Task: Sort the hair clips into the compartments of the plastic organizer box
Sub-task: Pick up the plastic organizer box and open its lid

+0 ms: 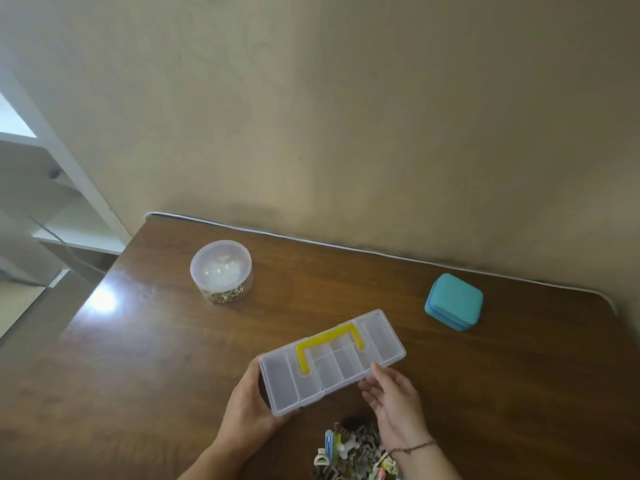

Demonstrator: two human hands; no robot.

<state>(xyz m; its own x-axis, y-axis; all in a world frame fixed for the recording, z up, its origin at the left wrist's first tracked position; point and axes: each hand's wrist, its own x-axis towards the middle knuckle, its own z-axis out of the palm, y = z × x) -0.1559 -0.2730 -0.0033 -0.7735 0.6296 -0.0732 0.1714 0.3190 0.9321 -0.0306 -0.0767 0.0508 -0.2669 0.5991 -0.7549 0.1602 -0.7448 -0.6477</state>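
Big brown wooden table [173,358] takes up the whole lower half, pushed against a beige wall [346,98], with a thin white cable [311,239] running along the far edge. The left edge drops off toward some white shelving [52,202]. Lots of bare tabletop on the near left and on the right side, so there's plenty of room to shuffle things around.

The clear plastic organizer box [332,362] sits near the middle, angled so its right end points farther away. Lid looks shut, with a yellow handle [329,344] lying flat on top (you can see the dividers through the plastic, and the compartments look empty).

Far right there's a teal case [453,301], well apart from everything. Far left is a round clear tub [221,271] with a lid and gold bits at the bottom.

The left hand [247,407] grips the box's near-left corner, fingers wrapped around the end. The right hand [394,403] has loose, spread fingers with the tips touching the box's near long edge, not really clamping anything. A thin bracelet [415,446] is on that wrist.

The pile of hair clips [349,452] is at the very near edge, between the two forearms, just behind the box.
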